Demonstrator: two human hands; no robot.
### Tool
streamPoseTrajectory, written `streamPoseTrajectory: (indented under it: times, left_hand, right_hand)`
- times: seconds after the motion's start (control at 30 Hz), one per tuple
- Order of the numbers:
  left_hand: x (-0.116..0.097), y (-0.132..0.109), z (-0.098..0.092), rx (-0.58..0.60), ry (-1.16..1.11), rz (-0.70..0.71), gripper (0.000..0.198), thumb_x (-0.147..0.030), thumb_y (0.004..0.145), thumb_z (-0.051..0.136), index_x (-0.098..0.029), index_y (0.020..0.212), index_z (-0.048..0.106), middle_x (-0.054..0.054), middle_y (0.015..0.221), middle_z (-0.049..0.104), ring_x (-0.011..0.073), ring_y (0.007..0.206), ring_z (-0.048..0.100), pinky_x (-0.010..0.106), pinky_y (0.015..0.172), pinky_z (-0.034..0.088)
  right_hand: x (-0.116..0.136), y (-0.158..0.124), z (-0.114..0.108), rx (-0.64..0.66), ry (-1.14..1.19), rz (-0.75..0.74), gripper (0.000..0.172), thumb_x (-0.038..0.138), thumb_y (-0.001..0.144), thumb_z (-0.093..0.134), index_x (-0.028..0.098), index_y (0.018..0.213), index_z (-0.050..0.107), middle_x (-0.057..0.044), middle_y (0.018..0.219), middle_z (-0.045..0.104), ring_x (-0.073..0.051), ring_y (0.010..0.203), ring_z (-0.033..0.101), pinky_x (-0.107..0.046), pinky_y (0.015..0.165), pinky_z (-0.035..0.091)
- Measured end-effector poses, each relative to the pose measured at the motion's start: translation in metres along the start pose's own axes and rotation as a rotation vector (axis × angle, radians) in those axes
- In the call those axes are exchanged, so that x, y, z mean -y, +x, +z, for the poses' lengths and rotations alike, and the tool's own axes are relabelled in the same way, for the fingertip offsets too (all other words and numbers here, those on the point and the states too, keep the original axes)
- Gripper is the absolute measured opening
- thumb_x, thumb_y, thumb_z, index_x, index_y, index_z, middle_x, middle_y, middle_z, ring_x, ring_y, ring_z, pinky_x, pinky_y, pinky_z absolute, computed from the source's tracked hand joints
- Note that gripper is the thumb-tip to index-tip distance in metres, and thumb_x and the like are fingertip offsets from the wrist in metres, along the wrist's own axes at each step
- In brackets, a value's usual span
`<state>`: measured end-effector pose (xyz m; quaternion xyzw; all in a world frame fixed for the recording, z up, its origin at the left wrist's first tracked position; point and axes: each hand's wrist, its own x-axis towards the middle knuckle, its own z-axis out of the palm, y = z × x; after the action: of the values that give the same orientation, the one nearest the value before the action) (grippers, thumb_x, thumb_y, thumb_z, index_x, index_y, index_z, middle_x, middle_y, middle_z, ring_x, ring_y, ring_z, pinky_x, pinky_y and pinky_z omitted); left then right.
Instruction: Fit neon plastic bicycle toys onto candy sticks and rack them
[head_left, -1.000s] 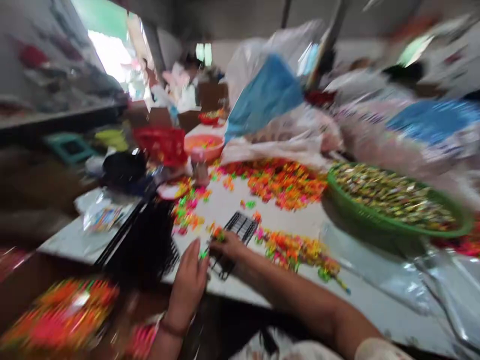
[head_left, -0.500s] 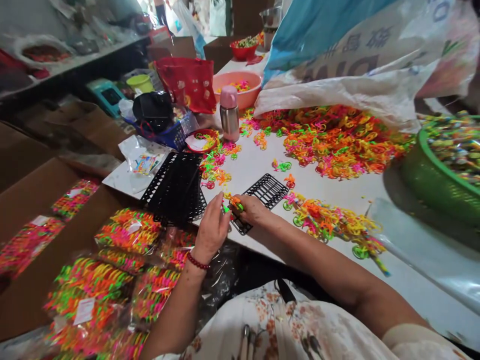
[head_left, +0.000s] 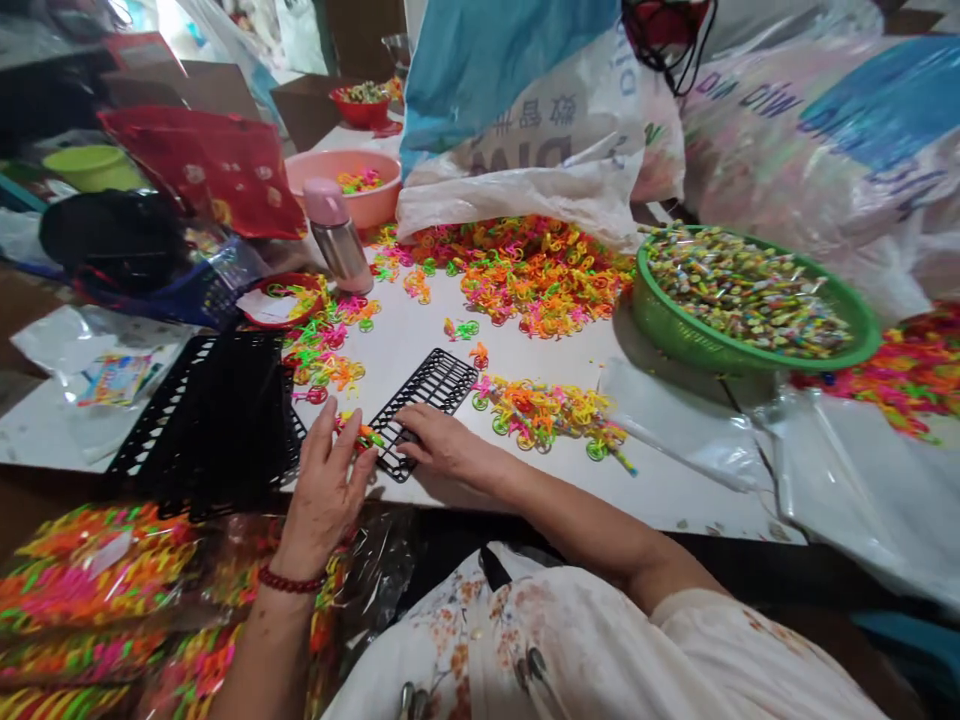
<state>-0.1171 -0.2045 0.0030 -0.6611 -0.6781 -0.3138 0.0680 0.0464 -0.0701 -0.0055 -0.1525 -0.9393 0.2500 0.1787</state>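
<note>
My left hand [head_left: 326,490], with a dark red bead bracelet on the wrist, is at the near table edge. Between its thumb and forefinger show small orange and green plastic pieces [head_left: 369,435]. My right hand [head_left: 450,445] rests over a black plastic grid [head_left: 439,385] lying flat on the table, its thumb and bent fingers around the grid's bars. Whether a small piece is under those fingers is hidden. Just right of the grid lies a heap of yellow, orange and pink plastic pieces [head_left: 536,410]. Left of my left hand is a stack of black grids [head_left: 225,410].
Behind are a steel bottle [head_left: 341,250] with a pink lid, a pink basin [head_left: 382,195] and a large sack [head_left: 517,120] over a bright heap [head_left: 555,280]. A green basket [head_left: 652,310] of wrapped sticks stands right, near clear plastic bags [head_left: 690,430]. Packed bags [head_left: 97,570] lie lower left.
The view has turned right, bringing more of the green basket into sight. My right hand has moved away from my left and onto the grid; the orange and green pieces are now at my left fingertips.
</note>
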Motion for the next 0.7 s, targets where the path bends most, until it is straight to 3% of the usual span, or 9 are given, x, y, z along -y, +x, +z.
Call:
streamPoseTrajectory:
  times: [0.13, 0.27, 0.37, 0.47, 0.57, 0.7]
  left_hand:
    - [-0.005, 0.004, 0.002, -0.054, -0.009, 0.055, 0.061, -0.027, 0.09, 0.057, -0.027, 0.147, 0.032, 0.013, 0.158, 0.025, 0.0337, 0.148, 0.018, 0.061, 0.115, 0.027]
    - [-0.006, 0.009, 0.009, -0.054, -0.008, 0.074, 0.043, -0.024, 0.092, 0.053, -0.024, 0.134, 0.045, 0.012, 0.15, 0.04, 0.0321, 0.147, 0.02, 0.061, 0.114, 0.031]
    - [-0.004, 0.012, 0.011, -0.049, -0.006, 0.075, 0.028, -0.021, 0.093, 0.049, -0.019, 0.121, 0.051, 0.013, 0.143, 0.047, 0.0309, 0.146, 0.025, 0.059, 0.114, 0.033]
    - [-0.002, 0.014, 0.008, -0.008, -0.012, 0.084, 0.016, -0.019, 0.093, 0.046, -0.018, 0.108, 0.053, 0.013, 0.134, 0.054, 0.0293, 0.143, 0.031, 0.057, 0.114, 0.035]
    - [-0.002, 0.014, 0.005, -0.003, -0.011, 0.085, 0.013, -0.017, 0.093, 0.045, -0.018, 0.104, 0.052, 0.013, 0.131, 0.056, 0.0282, 0.14, 0.035, 0.055, 0.113, 0.037]
    - [-0.002, 0.014, 0.007, -0.029, -0.014, 0.08, 0.015, -0.015, 0.093, 0.045, -0.018, 0.106, 0.051, 0.012, 0.131, 0.055, 0.0276, 0.139, 0.036, 0.055, 0.113, 0.038]
  right_hand:
    - [-0.018, -0.066, -0.049, -0.049, -0.344, 0.271, 0.011, 0.017, 0.092, 0.052, 0.014, 0.09, 0.063, -0.012, 0.1, 0.06, -0.02, 0.09, 0.052, -0.031, 0.078, 0.042]
    - [-0.037, -0.097, -0.073, -0.021, -0.648, 0.491, 0.015, 0.018, 0.09, 0.052, 0.013, 0.087, 0.066, -0.014, 0.093, 0.06, -0.023, 0.082, 0.051, -0.034, 0.072, 0.037]
    - [-0.041, -0.098, -0.075, 0.027, -0.703, 0.545, 0.017, 0.019, 0.091, 0.051, 0.014, 0.088, 0.067, -0.013, 0.093, 0.06, -0.022, 0.079, 0.051, -0.034, 0.069, 0.034]
    - [-0.042, -0.092, -0.075, -0.01, -0.693, 0.566, 0.014, 0.021, 0.091, 0.054, 0.014, 0.089, 0.065, -0.012, 0.094, 0.059, -0.021, 0.078, 0.051, -0.033, 0.069, 0.033]
    - [-0.044, -0.08, -0.078, -0.101, -0.664, 0.509, 0.016, 0.025, 0.093, 0.053, 0.014, 0.093, 0.064, -0.012, 0.097, 0.059, -0.022, 0.085, 0.051, -0.032, 0.074, 0.034]
    - [-0.046, -0.056, -0.084, -0.116, -0.692, 0.498, 0.013, 0.023, 0.09, 0.056, 0.013, 0.095, 0.062, -0.013, 0.101, 0.059, -0.024, 0.089, 0.05, -0.034, 0.075, 0.033]
